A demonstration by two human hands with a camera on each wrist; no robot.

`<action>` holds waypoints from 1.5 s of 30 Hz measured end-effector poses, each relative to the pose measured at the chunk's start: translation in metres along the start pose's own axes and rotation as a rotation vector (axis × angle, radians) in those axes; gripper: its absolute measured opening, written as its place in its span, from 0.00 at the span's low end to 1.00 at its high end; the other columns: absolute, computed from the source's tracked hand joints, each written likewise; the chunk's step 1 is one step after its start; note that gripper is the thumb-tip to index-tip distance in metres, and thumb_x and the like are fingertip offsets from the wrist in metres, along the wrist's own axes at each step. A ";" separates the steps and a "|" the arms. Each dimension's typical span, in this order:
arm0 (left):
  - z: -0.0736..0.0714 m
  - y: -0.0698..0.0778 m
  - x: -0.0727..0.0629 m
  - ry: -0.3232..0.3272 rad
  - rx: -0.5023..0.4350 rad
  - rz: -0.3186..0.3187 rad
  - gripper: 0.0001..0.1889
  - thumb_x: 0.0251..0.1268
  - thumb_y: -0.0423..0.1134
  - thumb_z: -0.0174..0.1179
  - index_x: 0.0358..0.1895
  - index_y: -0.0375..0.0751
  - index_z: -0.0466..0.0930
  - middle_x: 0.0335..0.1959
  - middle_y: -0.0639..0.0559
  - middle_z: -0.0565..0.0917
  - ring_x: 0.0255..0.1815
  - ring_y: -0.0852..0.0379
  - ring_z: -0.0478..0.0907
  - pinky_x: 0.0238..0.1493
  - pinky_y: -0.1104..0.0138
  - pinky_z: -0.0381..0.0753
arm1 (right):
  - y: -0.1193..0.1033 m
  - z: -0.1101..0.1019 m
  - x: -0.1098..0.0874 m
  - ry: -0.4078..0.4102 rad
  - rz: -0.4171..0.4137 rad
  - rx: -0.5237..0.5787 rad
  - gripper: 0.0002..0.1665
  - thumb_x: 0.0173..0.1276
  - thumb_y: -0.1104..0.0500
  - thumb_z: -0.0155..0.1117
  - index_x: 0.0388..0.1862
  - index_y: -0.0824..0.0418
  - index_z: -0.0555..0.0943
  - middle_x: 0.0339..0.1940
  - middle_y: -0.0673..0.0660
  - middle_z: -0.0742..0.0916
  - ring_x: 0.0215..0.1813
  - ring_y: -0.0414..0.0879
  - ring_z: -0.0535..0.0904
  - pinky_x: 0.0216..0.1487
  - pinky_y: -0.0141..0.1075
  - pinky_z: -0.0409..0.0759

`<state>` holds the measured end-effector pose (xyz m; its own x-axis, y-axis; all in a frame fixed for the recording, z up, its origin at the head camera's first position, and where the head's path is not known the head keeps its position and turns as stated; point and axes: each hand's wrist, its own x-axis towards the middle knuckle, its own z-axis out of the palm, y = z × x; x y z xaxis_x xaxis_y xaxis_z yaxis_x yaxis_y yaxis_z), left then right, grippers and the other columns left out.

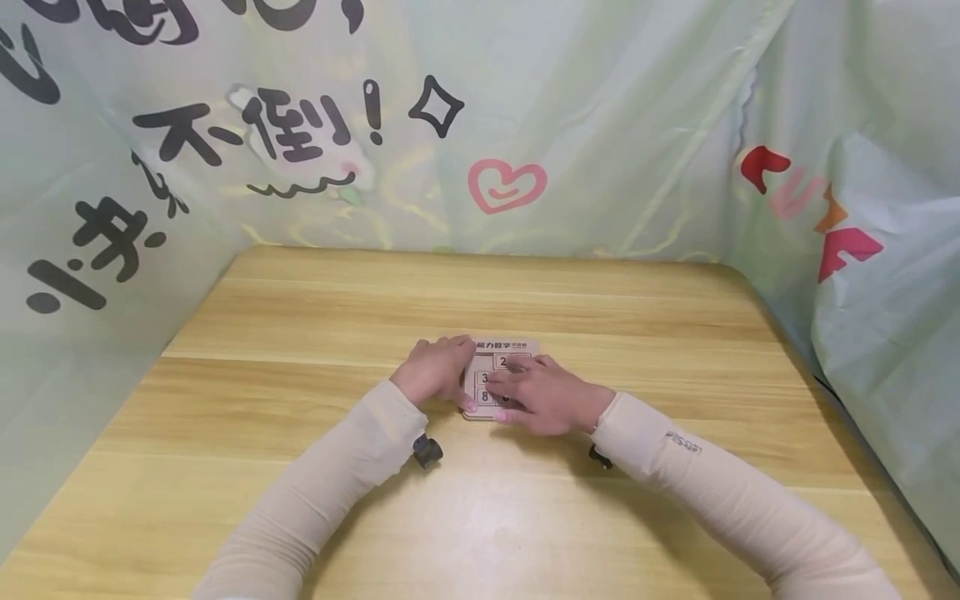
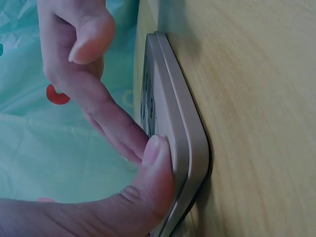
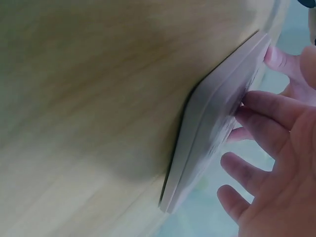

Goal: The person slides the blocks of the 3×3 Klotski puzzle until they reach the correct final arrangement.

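A flat, pale number sliding puzzle [image 1: 484, 387] with square numbered tiles lies on the table. Tiles 2, 3 and 8 show in the head view; the right hand hides others. My left hand [image 1: 435, 367] holds the puzzle's left side, its thumb [image 2: 155, 168] pressed on the near corner and its fingers at the far corner. From the right, my right hand [image 1: 551, 398] reaches over the tiles with fingers extended. Two of its fingers [image 3: 269, 106] touch the face of the puzzle in the right wrist view, while others stand apart from it.
The wooden table [image 1: 300, 333] spreads around the puzzle on all sides. A pale green printed curtain [image 1: 600, 125] hangs behind and along both sides. Small black devices, such as the left wrist's camera [image 1: 428, 452], sit under the cuffs. A dark cable [image 1: 885, 483] runs along the right edge.
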<state>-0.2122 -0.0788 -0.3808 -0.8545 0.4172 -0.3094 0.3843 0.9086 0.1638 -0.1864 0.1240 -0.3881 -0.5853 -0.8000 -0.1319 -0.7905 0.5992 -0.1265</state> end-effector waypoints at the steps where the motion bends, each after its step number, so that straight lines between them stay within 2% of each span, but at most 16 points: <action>1: 0.000 0.000 0.000 0.000 0.000 -0.001 0.47 0.40 0.58 0.75 0.65 0.41 0.67 0.72 0.47 0.65 0.66 0.44 0.68 0.66 0.47 0.64 | 0.000 0.000 -0.001 0.001 -0.005 0.005 0.33 0.75 0.40 0.48 0.69 0.58 0.72 0.69 0.55 0.74 0.73 0.62 0.60 0.66 0.62 0.61; 4: 0.002 -0.001 0.001 0.003 0.000 -0.002 0.48 0.39 0.58 0.75 0.67 0.41 0.66 0.73 0.47 0.64 0.66 0.44 0.67 0.66 0.46 0.64 | 0.001 -0.001 -0.002 0.004 0.010 0.010 0.34 0.74 0.40 0.49 0.69 0.59 0.72 0.69 0.56 0.74 0.73 0.62 0.60 0.67 0.62 0.60; 9: 0.004 -0.001 0.002 0.009 0.009 -0.001 0.50 0.39 0.58 0.75 0.67 0.40 0.65 0.73 0.46 0.63 0.68 0.44 0.65 0.66 0.46 0.63 | 0.006 0.001 -0.002 0.000 0.114 -0.038 0.39 0.73 0.36 0.48 0.72 0.60 0.67 0.72 0.57 0.70 0.74 0.63 0.56 0.67 0.61 0.60; 12: 0.004 -0.001 0.002 0.008 0.010 0.001 0.49 0.39 0.59 0.75 0.67 0.40 0.66 0.73 0.46 0.63 0.67 0.44 0.66 0.65 0.46 0.64 | 0.009 0.003 -0.001 -0.001 0.141 -0.043 0.40 0.73 0.36 0.48 0.73 0.61 0.65 0.73 0.58 0.69 0.74 0.63 0.56 0.67 0.61 0.61; 22: 0.003 0.000 0.002 0.002 -0.013 0.003 0.45 0.40 0.58 0.75 0.63 0.42 0.68 0.70 0.49 0.67 0.63 0.46 0.69 0.64 0.47 0.65 | 0.009 0.003 0.008 -0.003 0.066 0.010 0.39 0.75 0.38 0.46 0.75 0.61 0.62 0.74 0.58 0.67 0.75 0.63 0.54 0.68 0.61 0.58; 33: 0.002 0.001 0.002 0.001 -0.003 0.002 0.43 0.41 0.58 0.75 0.61 0.43 0.69 0.68 0.50 0.69 0.61 0.47 0.71 0.63 0.48 0.67 | 0.009 0.005 0.013 -0.031 0.064 0.006 0.40 0.75 0.37 0.45 0.76 0.60 0.60 0.75 0.57 0.66 0.75 0.64 0.53 0.67 0.61 0.59; 39: 0.004 0.000 0.002 0.002 -0.012 -0.003 0.43 0.41 0.58 0.75 0.62 0.43 0.69 0.68 0.50 0.69 0.61 0.47 0.71 0.63 0.48 0.67 | 0.006 0.002 0.008 -0.049 0.061 0.013 0.40 0.75 0.37 0.43 0.75 0.60 0.61 0.75 0.57 0.65 0.75 0.63 0.53 0.68 0.63 0.58; 45: 0.002 -0.002 0.001 0.012 -0.008 0.003 0.43 0.40 0.58 0.75 0.62 0.43 0.69 0.68 0.50 0.69 0.60 0.48 0.71 0.62 0.49 0.67 | 0.003 -0.003 -0.005 -0.063 0.056 0.032 0.38 0.75 0.38 0.45 0.74 0.61 0.64 0.74 0.58 0.67 0.75 0.63 0.54 0.67 0.62 0.58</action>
<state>-0.2126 -0.0802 -0.3834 -0.8576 0.4193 -0.2979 0.3840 0.9072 0.1717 -0.1860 0.1293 -0.3849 -0.6149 -0.7626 -0.2006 -0.7503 0.6441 -0.1489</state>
